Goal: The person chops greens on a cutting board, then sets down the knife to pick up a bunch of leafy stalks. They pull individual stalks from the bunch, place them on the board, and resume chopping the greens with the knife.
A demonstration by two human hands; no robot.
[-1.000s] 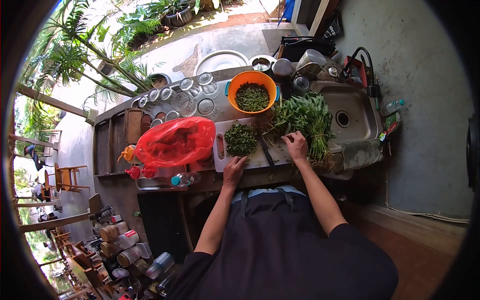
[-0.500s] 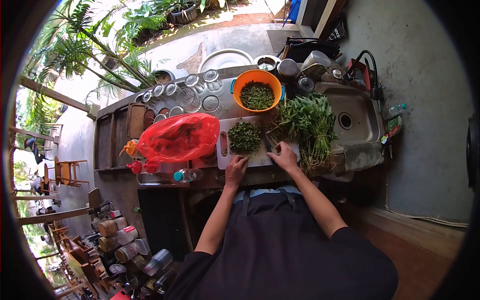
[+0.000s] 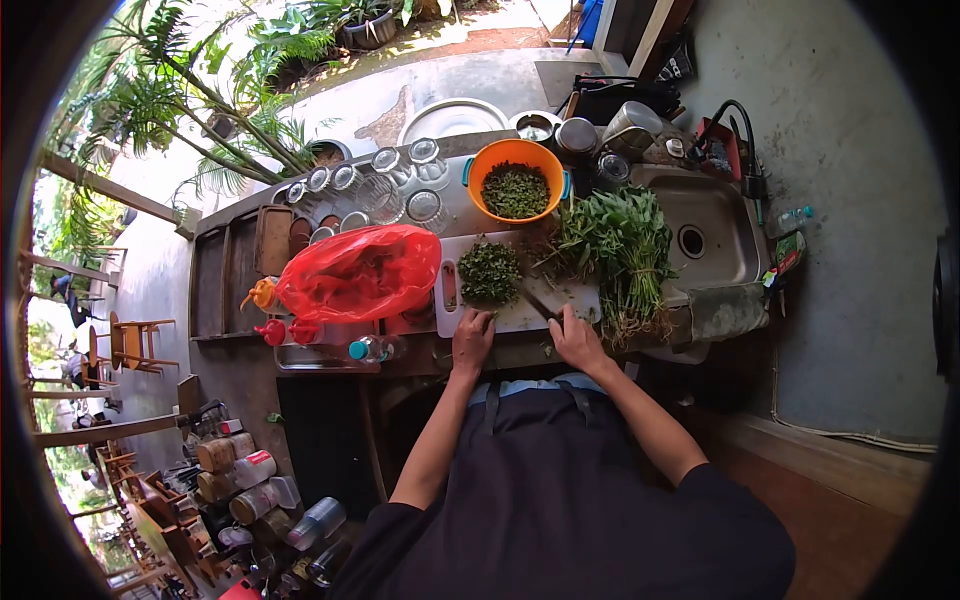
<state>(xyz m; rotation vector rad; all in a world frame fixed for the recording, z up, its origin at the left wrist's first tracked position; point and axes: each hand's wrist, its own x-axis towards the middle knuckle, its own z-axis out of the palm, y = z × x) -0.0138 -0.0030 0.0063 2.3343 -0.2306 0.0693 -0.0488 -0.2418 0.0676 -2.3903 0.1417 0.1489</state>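
My right hand (image 3: 577, 340) is closed round the handle of a knife (image 3: 536, 302). The blade slants up and left, its tip close to a heap of chopped greens (image 3: 489, 274) on the white cutting board (image 3: 520, 318). At the board's near edge, just below the heap, my left hand (image 3: 472, 338) has its fingers curled together; whatever may be in them is hidden. A bundle of long leafy greens with roots (image 3: 635, 265) lies at the board's right side. Behind the board stands an orange colander (image 3: 486, 206) with cut greens in it.
Left of the board sits a red plastic bag (image 3: 360, 275), with glass jars (image 3: 424, 207) behind it and a bottle with a teal cap (image 3: 372, 349) in front. A metal sink (image 3: 725, 262) is on the right. Metal pots (image 3: 577, 136) stand at the back.
The knife's blade has swung left and its tip is now nearer the chopped heap. My right hand has shifted slightly down and right. My left hand has barely moved.
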